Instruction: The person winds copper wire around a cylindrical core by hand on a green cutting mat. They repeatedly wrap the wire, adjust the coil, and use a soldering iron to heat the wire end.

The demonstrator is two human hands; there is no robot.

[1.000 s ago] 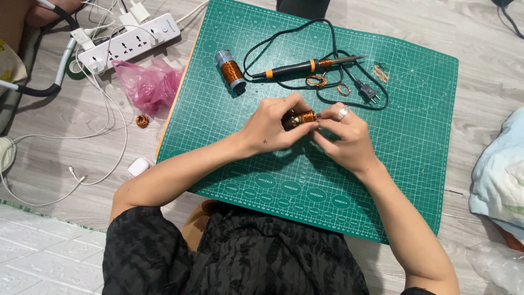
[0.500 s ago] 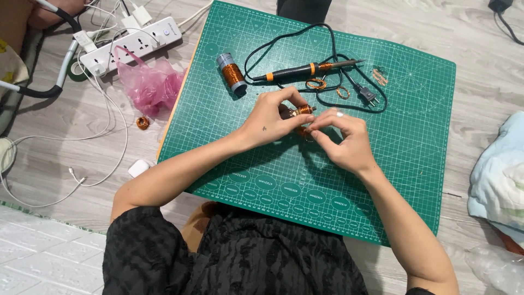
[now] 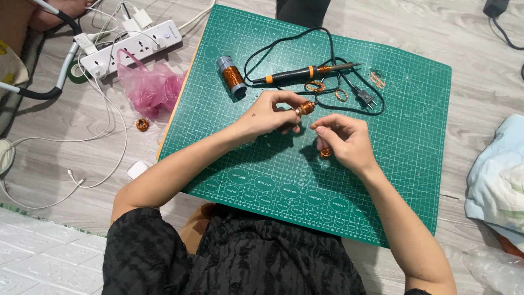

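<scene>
Over green cutting mat (image 3: pixel 382 180), our hands now apart; half second ago they were pressed together on coil. Right hand (image 3: pixel 344 141) has drawn back toward us, fingertips pinched, on fine wire we judge; small copper coil (image 3: pixel 326 153) under palm. Left hand (image 3: pixel 270 113) fingers closed on small copper-wound core (image 3: pixel 305 108). Winding seems under way. Beyond: soldering iron (image 3: pixel 303 74), wire spool (image 3: pixel 232 75), loose copper rings (image 3: pixel 315 86).

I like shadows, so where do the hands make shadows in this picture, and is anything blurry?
Head view: soft shadows fall on the green cutting mat just below the left hand and right hand; lighting is even, no strong glare; everything looks fairly sharp.
</scene>
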